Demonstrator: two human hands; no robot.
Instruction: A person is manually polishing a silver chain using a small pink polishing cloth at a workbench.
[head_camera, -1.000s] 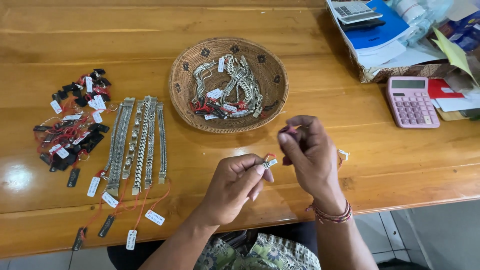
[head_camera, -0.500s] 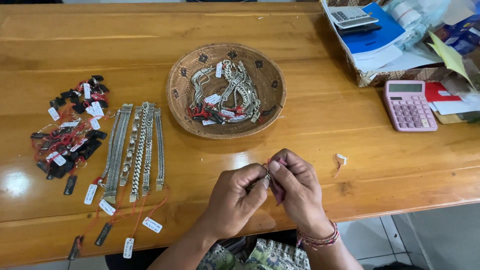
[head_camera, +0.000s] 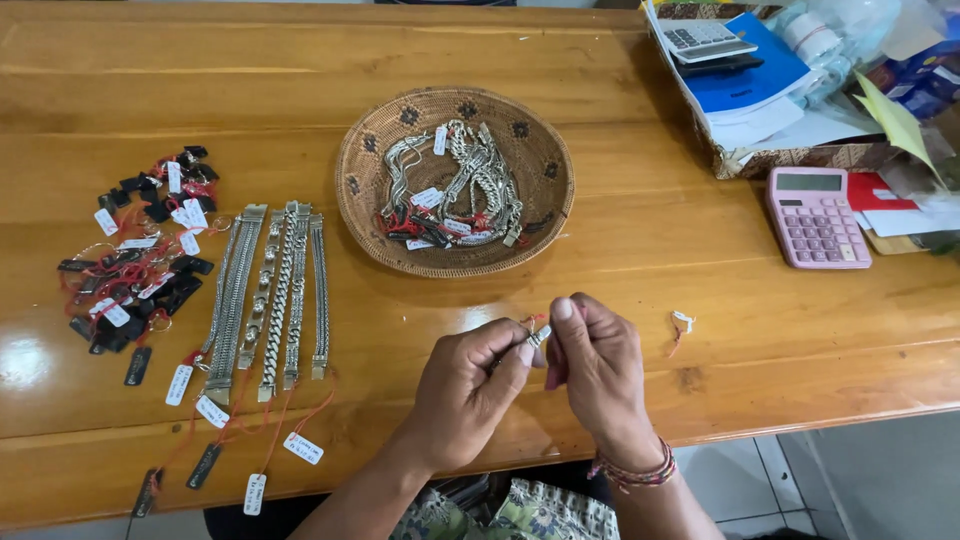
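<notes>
Both of my hands are together over the front edge of the wooden table (head_camera: 640, 240). My left hand (head_camera: 470, 385) pinches a small silver jewellery piece (head_camera: 538, 336) with a red thread between thumb and forefinger. My right hand (head_camera: 595, 365) is closed around the same piece from the right, fingers curled; a beaded bracelet sits on that wrist. A round woven basket (head_camera: 545, 150) beyond my hands holds several tagged silver chains. Left of it, several silver bracelets (head_camera: 270, 290) lie side by side in a row with white and black tags.
A heap of black and white tags on red threads (head_camera: 140, 260) lies at the far left. A small loose tag with red thread (head_camera: 682, 325) rests right of my hands. A pink calculator (head_camera: 815, 215) and a box with papers and a grey calculator (head_camera: 745, 70) stand at the right.
My hands came together and moved slightly toward the table's front edge; my right hand dropped from a raised position to close on the piece held by my left.
</notes>
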